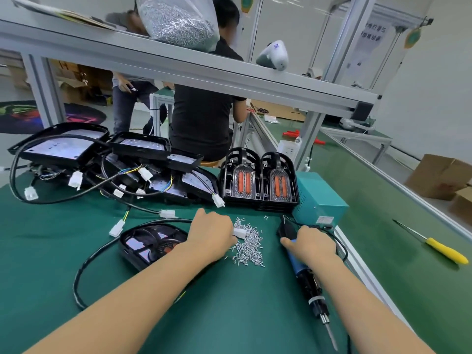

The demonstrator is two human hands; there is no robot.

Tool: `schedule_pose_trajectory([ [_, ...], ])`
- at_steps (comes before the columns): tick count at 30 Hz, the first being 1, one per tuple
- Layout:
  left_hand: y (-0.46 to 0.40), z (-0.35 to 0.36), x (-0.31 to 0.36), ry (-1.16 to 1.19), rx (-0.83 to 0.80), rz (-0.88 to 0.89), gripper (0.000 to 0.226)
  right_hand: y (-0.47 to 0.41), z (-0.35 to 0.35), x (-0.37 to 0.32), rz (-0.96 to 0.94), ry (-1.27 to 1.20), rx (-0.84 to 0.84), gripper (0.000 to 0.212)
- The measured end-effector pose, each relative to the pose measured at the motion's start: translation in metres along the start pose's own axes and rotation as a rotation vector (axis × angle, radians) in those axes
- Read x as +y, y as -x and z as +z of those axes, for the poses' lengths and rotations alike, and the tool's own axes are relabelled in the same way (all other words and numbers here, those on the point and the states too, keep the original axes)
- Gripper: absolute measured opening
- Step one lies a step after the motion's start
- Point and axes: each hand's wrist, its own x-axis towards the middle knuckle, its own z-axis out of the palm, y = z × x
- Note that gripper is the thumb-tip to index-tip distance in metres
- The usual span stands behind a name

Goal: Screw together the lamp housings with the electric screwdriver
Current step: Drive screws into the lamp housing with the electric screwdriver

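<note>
the lamp housing point(153, 245) in work lies flat on the green mat point(229, 315) just left of centre, partly under the left forearm, its black cable point(84, 261) looping off toward the near edge. just beside it to the right is the loose pile of small silver screws point(249, 247). the left hand point(212, 235) rests on the pile's left edge with its fingers down among the screws and a white connector point(240, 233) at the fingertips; whether it has pinched a screw cannot be told, the fingertips being hidden. the right hand point(315, 245) is wrapped round the blue body of the electric screwdriver point(305, 274), which lies along the mat with its bit pointing toward the near edge.

this looks like the pick-up step: tool taken, screw being fetched, no fastening begun. the next move would call for one screw separated from the heap, seated in a housing hole, and the driver raised upright over it.

behind stand two upright housings with orange lenses point(260, 182), a heap of wired housings point(107, 164) at left, and a teal power box point(319, 198).
</note>
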Motion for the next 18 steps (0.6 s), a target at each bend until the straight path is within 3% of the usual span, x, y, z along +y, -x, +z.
schedule_pose_trajectory([
  [4,0.026,-0.027,-0.044,0.217,0.314,-0.123,0.042,0.004,-0.002,0.0,-0.012,0.067,-0.041,0.044],
  [6,0.043,-0.034,-0.079,0.354,0.381,-0.281,0.038,0.009,-0.007,-0.007,-0.033,0.169,0.091,0.051],
  [9,0.075,-0.033,-0.125,0.378,0.335,-0.505,0.039,0.015,-0.013,-0.038,-0.252,0.072,0.262,0.04],
  [13,0.116,-0.019,-0.152,0.377,0.253,-0.709,0.034,0.021,-0.012,-0.101,-0.605,-0.021,0.223,0.031],
  [18,0.151,0.0,-0.156,0.36,0.19,-0.782,0.021,0.017,0.002,-0.151,-0.666,0.062,0.116,0.029],
])
